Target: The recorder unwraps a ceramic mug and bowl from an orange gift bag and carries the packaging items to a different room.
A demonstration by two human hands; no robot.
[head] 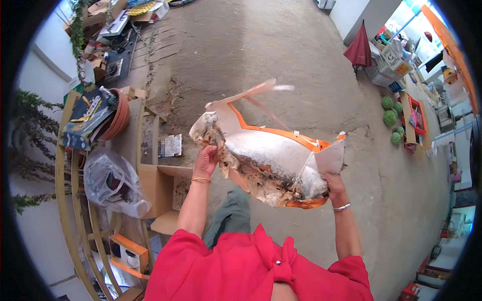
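Observation:
A torn, stained box [267, 145], white inside with orange edges, hangs in front of me above the floor; it looks like cardboard. My left hand [205, 161] grips its ragged, brown-spotted left end, thumb uppermost. At the other end, my right hand [336, 187] has hold of the lower corner, beside a bent pale flap. Dark, mould-like blotches run along the box's near side. A thin string crosses its right part. Loose strips at the far edge are blurred.
To my left, a slatted wooden bench [130, 145] bears plastic flowerpots [119, 114] and a clear plastic bag [111, 184]. An open cardboard box [158, 192] stands beside it. Several watermelons [390, 117] lie on the concrete floor [297, 45] at right, near a folded red umbrella [359, 49].

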